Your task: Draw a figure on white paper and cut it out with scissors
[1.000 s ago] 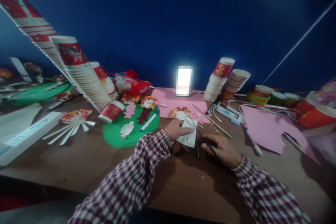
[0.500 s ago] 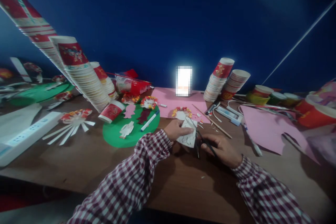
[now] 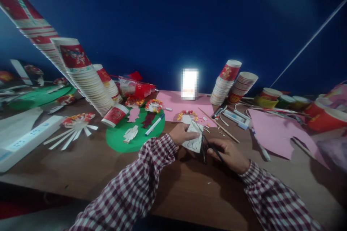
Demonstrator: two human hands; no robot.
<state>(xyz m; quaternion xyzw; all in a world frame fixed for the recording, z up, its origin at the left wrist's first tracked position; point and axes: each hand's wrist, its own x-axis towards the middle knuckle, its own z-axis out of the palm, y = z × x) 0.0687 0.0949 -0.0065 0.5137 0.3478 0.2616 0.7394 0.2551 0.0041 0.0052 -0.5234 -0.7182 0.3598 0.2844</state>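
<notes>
My left hand (image 3: 182, 135) pinches a small white paper piece (image 3: 194, 139) with a drawn outline, holding it just above the brown table (image 3: 89, 166). My right hand (image 3: 231, 154) is closed on black scissors (image 3: 206, 145), whose blades meet the right edge of the paper. Both sleeves are red-and-white checked. Just beyond the paper lies a paper-cup figure with a red and yellow rim (image 3: 186, 116) on a pink sheet (image 3: 179, 105).
A green paper disc (image 3: 116, 138) with cutouts and a marker (image 3: 154, 124) lies left of my hands. Tall leaning stacks of paper cups (image 3: 81, 75) stand at left, shorter stacks (image 3: 233, 83) at back right. A bright phone screen (image 3: 189, 83), wooden stick (image 3: 218, 124), another pink sheet (image 3: 279, 133) and a white power strip (image 3: 27, 139) surround them.
</notes>
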